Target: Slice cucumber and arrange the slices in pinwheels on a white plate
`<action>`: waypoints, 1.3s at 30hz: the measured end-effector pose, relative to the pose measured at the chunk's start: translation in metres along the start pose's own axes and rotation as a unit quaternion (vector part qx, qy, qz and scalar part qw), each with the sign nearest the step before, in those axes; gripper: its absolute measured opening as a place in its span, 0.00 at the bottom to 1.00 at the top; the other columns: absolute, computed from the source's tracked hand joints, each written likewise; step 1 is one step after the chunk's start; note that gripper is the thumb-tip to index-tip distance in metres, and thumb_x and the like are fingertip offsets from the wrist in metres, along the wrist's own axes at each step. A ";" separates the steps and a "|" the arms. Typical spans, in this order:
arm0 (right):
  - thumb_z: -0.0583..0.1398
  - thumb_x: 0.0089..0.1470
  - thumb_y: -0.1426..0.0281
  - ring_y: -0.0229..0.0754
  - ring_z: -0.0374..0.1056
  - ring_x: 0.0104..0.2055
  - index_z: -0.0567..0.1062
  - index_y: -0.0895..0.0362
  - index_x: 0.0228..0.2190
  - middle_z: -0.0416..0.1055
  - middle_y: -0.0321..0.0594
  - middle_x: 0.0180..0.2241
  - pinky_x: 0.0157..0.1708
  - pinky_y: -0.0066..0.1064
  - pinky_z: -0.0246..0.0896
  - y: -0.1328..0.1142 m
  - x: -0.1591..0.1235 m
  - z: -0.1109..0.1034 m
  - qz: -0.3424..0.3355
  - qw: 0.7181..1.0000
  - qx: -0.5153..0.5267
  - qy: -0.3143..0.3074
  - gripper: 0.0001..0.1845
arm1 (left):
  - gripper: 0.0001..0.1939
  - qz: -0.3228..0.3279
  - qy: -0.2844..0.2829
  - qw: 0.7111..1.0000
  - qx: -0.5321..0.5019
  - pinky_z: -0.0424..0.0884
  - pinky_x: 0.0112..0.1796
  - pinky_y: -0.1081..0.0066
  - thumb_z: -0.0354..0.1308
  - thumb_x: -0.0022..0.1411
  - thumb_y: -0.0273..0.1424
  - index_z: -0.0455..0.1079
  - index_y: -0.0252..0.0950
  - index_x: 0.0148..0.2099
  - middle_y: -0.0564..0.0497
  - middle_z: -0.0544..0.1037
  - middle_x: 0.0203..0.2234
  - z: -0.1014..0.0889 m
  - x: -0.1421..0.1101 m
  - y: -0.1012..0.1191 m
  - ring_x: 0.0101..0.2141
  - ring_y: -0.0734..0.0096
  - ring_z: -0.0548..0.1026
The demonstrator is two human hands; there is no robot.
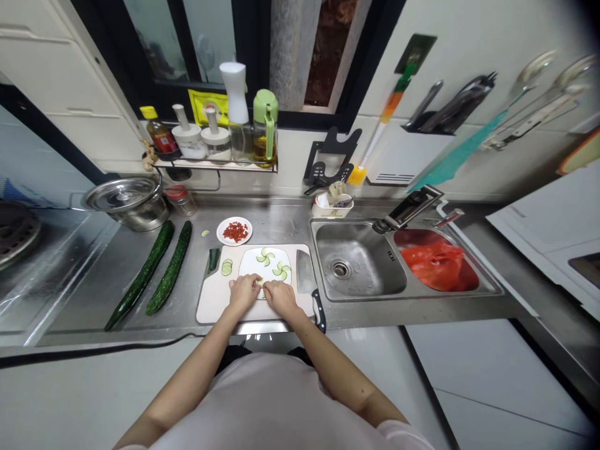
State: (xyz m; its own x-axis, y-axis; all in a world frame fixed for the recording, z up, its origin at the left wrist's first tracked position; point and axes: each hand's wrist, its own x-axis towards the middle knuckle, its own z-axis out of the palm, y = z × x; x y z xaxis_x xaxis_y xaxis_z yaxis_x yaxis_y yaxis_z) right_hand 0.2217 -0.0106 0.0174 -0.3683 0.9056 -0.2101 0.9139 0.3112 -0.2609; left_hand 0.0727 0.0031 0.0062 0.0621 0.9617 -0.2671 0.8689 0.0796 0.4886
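Note:
My left hand point(244, 292) and my right hand point(280, 297) meet over the near edge of a white square plate point(247, 264). Both are closed, fingertips pinching a pale green cucumber slice point(261, 284) between them; my fingers partly hide it. Two pinwheels of cut cucumber slices, one at the back point(265, 257) and another at the right point(282, 270), lie on the plate. Beneath the plate is a pale cutting board point(213, 307). Stacked cucumber slices point(227, 267) and a dark green cucumber end point(214, 259) sit at its left. A kitchen knife point(305, 270) rests along its right side.
Two whole cucumbers point(169, 269) lie left of the board. Behind it stands a small dish of chopped red pieces point(235, 231). A lidded steel pot point(134, 203) is at back left. The sink point(360, 259) is on the right, with a red plastic bag point(435, 262) in its smaller basin.

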 end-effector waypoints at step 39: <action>0.47 0.64 0.66 0.43 0.69 0.44 0.74 0.52 0.46 0.75 0.43 0.42 0.40 0.31 0.57 0.000 -0.003 -0.016 -0.008 0.998 0.008 -0.063 0.19 | 0.14 0.002 -0.008 1.000 0.004 0.55 0.44 0.59 0.52 0.60 0.31 0.72 0.44 0.48 0.49 0.79 0.37 0.001 -0.001 0.002 0.45 0.58 0.71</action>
State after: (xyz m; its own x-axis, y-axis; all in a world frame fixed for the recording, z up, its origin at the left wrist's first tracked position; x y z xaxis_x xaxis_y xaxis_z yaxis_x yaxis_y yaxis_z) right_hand 0.2253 -0.0088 0.0331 -0.4018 0.8572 -0.3221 0.9054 0.3193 -0.2798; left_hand 0.0745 0.0024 0.0066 0.0725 0.9578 -0.2781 0.8723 0.0743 0.4834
